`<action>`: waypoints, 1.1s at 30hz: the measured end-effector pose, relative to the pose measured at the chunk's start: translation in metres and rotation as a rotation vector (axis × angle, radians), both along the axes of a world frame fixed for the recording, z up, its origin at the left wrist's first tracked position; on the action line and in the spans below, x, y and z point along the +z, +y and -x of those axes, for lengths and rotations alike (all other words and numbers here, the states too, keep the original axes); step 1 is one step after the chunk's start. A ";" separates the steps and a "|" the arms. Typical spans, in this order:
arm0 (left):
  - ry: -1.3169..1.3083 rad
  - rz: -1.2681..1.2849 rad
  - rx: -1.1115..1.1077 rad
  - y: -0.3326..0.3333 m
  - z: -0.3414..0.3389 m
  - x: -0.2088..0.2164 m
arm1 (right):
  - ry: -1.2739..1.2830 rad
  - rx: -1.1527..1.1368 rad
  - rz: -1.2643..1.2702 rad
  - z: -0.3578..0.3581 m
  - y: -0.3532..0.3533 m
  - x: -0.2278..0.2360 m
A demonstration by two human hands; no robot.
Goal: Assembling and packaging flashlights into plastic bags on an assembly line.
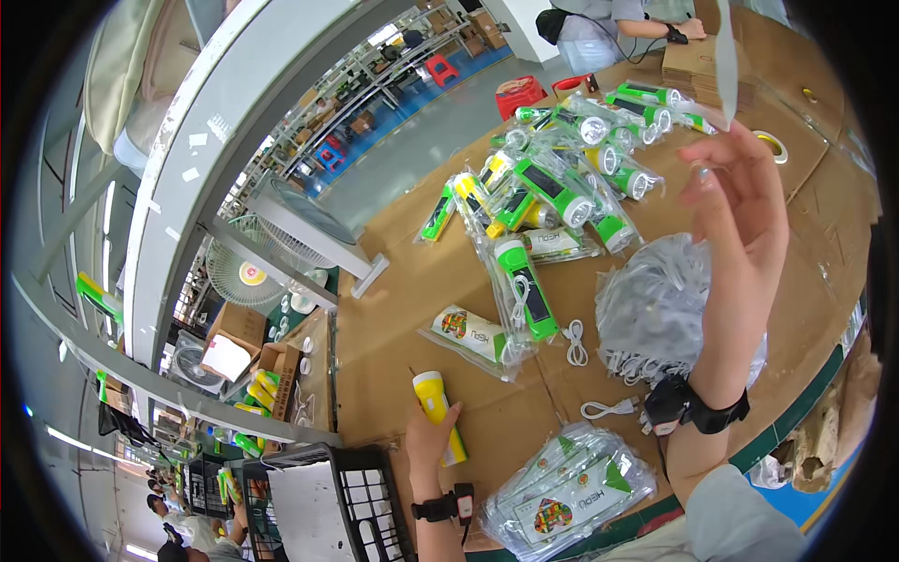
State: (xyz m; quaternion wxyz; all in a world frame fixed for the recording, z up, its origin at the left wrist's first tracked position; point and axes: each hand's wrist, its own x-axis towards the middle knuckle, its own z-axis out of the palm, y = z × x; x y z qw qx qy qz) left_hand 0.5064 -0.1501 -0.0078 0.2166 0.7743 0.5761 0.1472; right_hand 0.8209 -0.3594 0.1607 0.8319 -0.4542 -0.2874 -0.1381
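At the front edge of the cardboard-covered table, my left hand [433, 438] is wrapped round a yellow and white flashlight [433, 397], which lies tilted with its yellow end away from me. My right hand [744, 192] is raised over the right side, fingers half curled and apart, with nothing plain to see in them. A pale strip [726, 66] hangs down to its fingertips; whether they touch, I cannot tell. Below my right forearm sits a bundle of clear plastic bags [651, 304]. White coiled cables [575, 343] lie beside it.
Bagged green and yellow flashlights [552, 192] heap at the far side. Flat printed packages [571, 492] lie at the front, beside a black crate [370, 506]. A tape roll [772, 146] and stacked cardboard [698, 70] are at far right, near another person's hand [691, 29]. A fan [251, 272] stands left.
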 end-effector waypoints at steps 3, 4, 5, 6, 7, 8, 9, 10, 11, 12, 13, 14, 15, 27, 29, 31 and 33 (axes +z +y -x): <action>-0.010 -0.139 -0.075 0.004 0.001 -0.011 | -0.087 -0.055 0.039 0.005 0.004 -0.001; -0.158 -0.031 -0.054 0.006 0.000 -0.011 | -0.093 -0.059 0.262 0.010 -0.002 0.003; -0.305 0.078 -0.036 0.009 -0.002 -0.010 | -0.096 -0.066 0.483 0.015 -0.005 0.007; -0.532 0.260 0.028 0.007 -0.004 -0.006 | -0.143 -0.050 0.526 0.017 -0.003 0.005; -0.820 0.528 0.038 0.007 -0.002 0.004 | -0.187 -0.027 0.562 0.020 0.008 0.001; -0.933 0.554 0.037 0.005 -0.005 0.014 | -0.290 0.005 0.604 0.025 0.021 -0.006; -1.044 0.584 0.035 0.000 -0.007 0.027 | -0.390 0.036 0.649 0.033 0.032 -0.011; -1.135 0.658 0.021 0.000 -0.005 0.036 | -0.445 0.122 0.671 0.047 0.044 -0.015; -1.226 0.769 -0.028 -0.003 -0.020 0.044 | -0.498 0.164 0.712 0.053 0.043 -0.016; -1.255 0.817 -0.077 -0.011 -0.040 0.058 | -0.516 0.226 0.796 0.058 0.044 -0.017; -1.285 0.856 -0.189 -0.010 -0.045 0.062 | -0.540 0.313 0.865 0.064 0.048 -0.020; -1.305 0.825 -0.146 -0.013 -0.056 0.066 | -0.538 0.294 0.869 0.069 0.053 -0.027; -1.329 0.786 -0.103 -0.018 -0.066 0.074 | -0.543 0.329 0.822 0.074 0.060 -0.030; -1.513 0.670 -0.160 -0.019 -0.104 0.097 | -0.380 0.458 0.580 0.075 0.075 -0.032; -1.509 0.585 -0.131 -0.031 -0.110 0.098 | -0.305 0.475 0.561 0.073 0.080 -0.032; -1.334 0.234 -0.318 -0.035 -0.111 0.090 | -0.272 0.527 0.547 0.072 0.079 -0.030; -1.321 0.217 -0.260 -0.052 -0.126 0.088 | 0.184 0.943 0.257 0.073 0.079 -0.033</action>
